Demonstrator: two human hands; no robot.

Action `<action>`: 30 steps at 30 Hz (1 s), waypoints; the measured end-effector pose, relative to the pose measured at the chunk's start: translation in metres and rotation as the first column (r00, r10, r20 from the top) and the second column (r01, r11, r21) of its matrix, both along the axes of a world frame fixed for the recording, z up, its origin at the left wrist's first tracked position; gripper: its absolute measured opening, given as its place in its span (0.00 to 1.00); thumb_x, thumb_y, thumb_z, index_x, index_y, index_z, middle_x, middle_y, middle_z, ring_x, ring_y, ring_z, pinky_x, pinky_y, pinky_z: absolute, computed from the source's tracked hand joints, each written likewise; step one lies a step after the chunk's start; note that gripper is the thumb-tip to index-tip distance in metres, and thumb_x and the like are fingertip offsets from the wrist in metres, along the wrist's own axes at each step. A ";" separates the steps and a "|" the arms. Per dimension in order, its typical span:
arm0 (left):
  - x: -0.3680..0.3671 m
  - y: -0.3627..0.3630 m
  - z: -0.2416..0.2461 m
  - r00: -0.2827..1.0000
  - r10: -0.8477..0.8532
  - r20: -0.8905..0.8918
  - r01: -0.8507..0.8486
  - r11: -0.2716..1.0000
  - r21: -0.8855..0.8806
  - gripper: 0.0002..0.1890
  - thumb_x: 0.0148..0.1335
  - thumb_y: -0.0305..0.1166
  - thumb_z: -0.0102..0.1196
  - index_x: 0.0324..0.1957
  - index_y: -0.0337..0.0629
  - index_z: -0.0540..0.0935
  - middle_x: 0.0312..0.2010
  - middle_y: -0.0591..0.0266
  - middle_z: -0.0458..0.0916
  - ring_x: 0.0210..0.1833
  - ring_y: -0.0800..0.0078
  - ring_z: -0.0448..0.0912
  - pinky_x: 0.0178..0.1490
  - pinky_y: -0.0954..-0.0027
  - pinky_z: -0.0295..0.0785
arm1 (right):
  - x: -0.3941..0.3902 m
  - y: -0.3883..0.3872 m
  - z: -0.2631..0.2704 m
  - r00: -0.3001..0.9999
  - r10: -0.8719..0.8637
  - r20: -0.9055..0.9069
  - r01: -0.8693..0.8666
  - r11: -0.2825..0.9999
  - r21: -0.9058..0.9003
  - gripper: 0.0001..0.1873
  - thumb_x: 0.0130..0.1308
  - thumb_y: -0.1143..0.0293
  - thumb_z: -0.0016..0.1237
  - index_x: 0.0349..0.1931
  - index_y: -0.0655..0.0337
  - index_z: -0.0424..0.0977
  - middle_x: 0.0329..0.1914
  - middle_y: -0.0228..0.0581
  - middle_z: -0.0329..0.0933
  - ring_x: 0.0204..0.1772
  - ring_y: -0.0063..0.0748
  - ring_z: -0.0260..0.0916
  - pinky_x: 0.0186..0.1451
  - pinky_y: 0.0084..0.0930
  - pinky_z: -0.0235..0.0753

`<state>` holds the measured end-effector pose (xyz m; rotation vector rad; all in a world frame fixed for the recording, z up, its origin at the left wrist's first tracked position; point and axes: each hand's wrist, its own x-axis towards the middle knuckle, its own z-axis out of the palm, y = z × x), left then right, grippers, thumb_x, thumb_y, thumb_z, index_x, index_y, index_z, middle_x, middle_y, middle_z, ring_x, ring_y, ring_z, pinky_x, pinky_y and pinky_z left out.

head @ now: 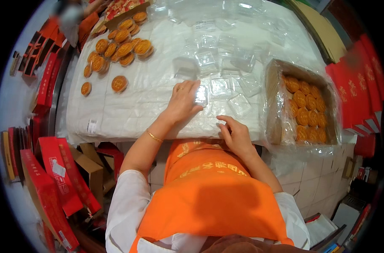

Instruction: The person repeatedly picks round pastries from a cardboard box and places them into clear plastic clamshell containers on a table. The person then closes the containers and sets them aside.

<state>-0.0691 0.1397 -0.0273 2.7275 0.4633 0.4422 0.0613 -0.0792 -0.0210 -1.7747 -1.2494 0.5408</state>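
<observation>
My left hand [183, 101] holds a small clear plastic tray [201, 95] against the white-covered table [141, 114], its fingers at the far edge and its thumb at the near one. Glare hides the inside of that tray. Near the table's front edge, my right hand [234, 132] is raised with thumb and forefinger apart, and I see nothing between them. Just beyond it lie a tilted clear plastic tray [239, 106] and a squarer clear tray [220, 87]. More clear trays and lids [207, 58] are spread and stacked farther back.
A plastic-lined cardboard box [274, 126] at right holds rows of mooncakes [302, 117]. Wrapped mooncakes [124, 49] are heaped at far left, with a single mooncake [119, 83] nearer. Red boxes [353, 88] line the right; red cartons [52, 186] crowd the left floor. A person [71, 22] is at upper left.
</observation>
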 end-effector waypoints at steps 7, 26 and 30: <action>0.011 -0.017 0.011 0.971 0.181 0.156 -0.067 0.833 -0.549 0.41 0.54 0.34 0.68 0.68 0.35 0.65 0.54 0.48 0.71 0.58 0.55 0.72 0.63 0.59 0.67 | 0.010 -0.001 0.007 0.952 -0.082 -0.294 0.096 0.995 0.032 0.13 0.69 0.71 0.53 0.51 0.64 0.76 0.29 0.37 0.77 0.31 0.26 0.73 0.38 0.25 0.75; 0.022 -0.098 0.026 0.951 0.144 0.272 0.165 0.506 -0.846 0.44 0.67 0.64 0.50 0.72 0.41 0.62 0.50 0.62 0.75 0.50 0.77 0.72 0.58 0.72 0.68 | 0.015 0.012 0.020 0.594 0.179 -0.784 0.064 0.961 0.269 0.12 0.74 0.65 0.52 0.46 0.66 0.75 0.37 0.30 0.77 0.37 0.17 0.70 0.42 0.17 0.73; 0.024 -0.100 0.030 0.957 0.124 0.263 0.192 0.410 -0.892 0.44 0.66 0.65 0.51 0.72 0.40 0.62 0.51 0.61 0.75 0.50 0.76 0.72 0.58 0.72 0.67 | 0.016 0.012 0.017 0.624 0.188 -0.758 0.067 0.954 0.292 0.12 0.74 0.65 0.51 0.46 0.66 0.75 0.37 0.30 0.77 0.36 0.17 0.70 0.42 0.17 0.73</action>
